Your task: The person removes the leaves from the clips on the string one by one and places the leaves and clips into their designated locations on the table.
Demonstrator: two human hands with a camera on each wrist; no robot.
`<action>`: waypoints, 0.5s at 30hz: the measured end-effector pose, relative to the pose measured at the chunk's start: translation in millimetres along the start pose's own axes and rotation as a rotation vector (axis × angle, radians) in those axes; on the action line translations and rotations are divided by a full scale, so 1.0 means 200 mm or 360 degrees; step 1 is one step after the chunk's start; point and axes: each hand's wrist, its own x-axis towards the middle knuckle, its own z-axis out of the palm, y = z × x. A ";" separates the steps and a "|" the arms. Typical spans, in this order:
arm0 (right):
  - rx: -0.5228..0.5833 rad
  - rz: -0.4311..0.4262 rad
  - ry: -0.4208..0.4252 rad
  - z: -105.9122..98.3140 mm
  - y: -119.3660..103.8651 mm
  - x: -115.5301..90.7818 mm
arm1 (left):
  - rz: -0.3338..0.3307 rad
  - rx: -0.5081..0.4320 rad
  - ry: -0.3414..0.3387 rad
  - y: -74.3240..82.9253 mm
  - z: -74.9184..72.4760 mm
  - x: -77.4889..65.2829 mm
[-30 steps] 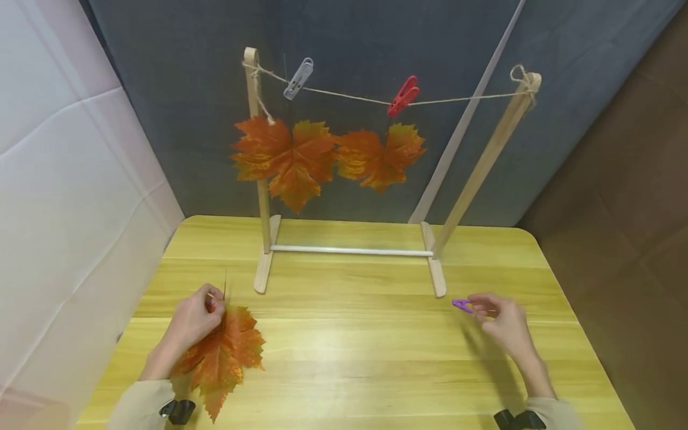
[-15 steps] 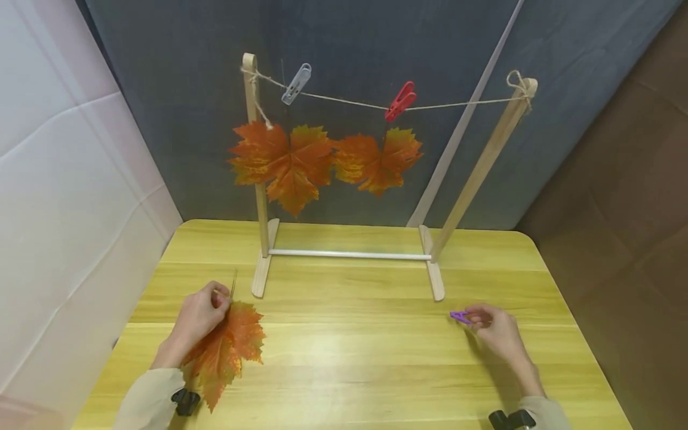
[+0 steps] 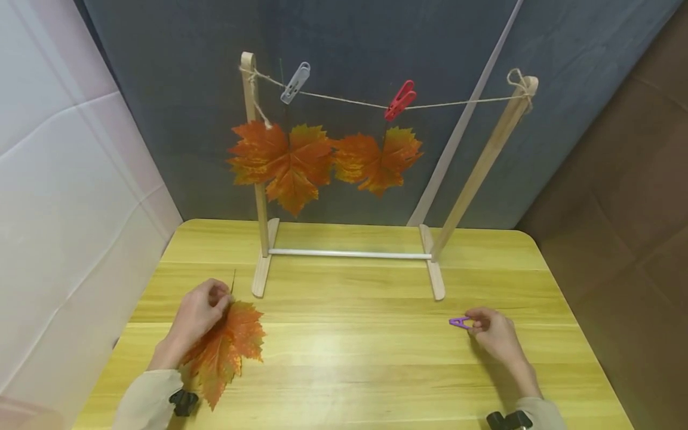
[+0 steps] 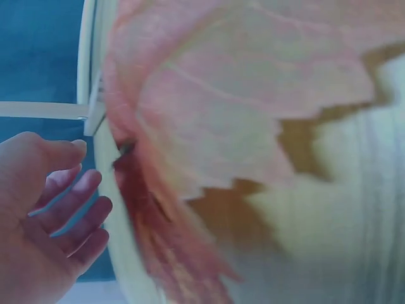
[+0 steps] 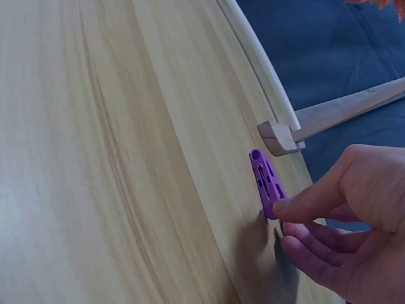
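Observation:
My left hand (image 3: 196, 313) pinches the stem of an orange-red artificial maple leaf (image 3: 231, 346) at the left of the table. The thin stem points up past the fingertips, while the blade hangs below and partly behind the hand. The left wrist view shows this leaf (image 4: 240, 95) large and close beside the left hand (image 4: 57, 209). At the right, thumb and fingers of my right hand (image 3: 497, 334) hold a purple clothespin (image 3: 459, 322) by one end. In the right wrist view the clothespin (image 5: 266, 183) points away from the hand, over the tabletop.
A wooden rack (image 3: 475, 173) stands at the table's (image 3: 344, 334) back with a string (image 3: 344, 100) tied across. A clear clothespin (image 3: 295, 83) and a red clothespin (image 3: 400, 101) sit on the string, above two hanging maple leaves (image 3: 292, 158). Fabric walls (image 3: 80, 179) enclose the table.
My left hand has shifted slightly right with the leaf. My right hand has come a little nearer to me, and the clothespin has turned in its fingers. The head view has tilted slightly.

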 end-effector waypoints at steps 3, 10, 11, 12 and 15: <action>0.0004 0.0008 -0.0005 -0.01 0.00 0.00 | -0.0002 -0.0009 -0.0008 0.04 -0.02 -0.01; 0.0000 -0.0059 0.0041 -0.09 -0.07 -0.01 | 0.0213 0.0035 0.0142 0.16 -0.07 0.00; -0.0013 -0.0093 0.0066 -0.11 -0.09 -0.01 | 0.0239 0.0026 0.0159 0.18 -0.08 0.00; -0.0016 -0.0131 0.0089 -0.13 -0.11 -0.01 | 0.0260 0.0020 0.0174 0.20 -0.08 0.00; -0.0028 -0.0247 0.0179 -0.17 -0.18 0.00 | 0.0293 0.0000 0.0187 0.25 -0.11 0.01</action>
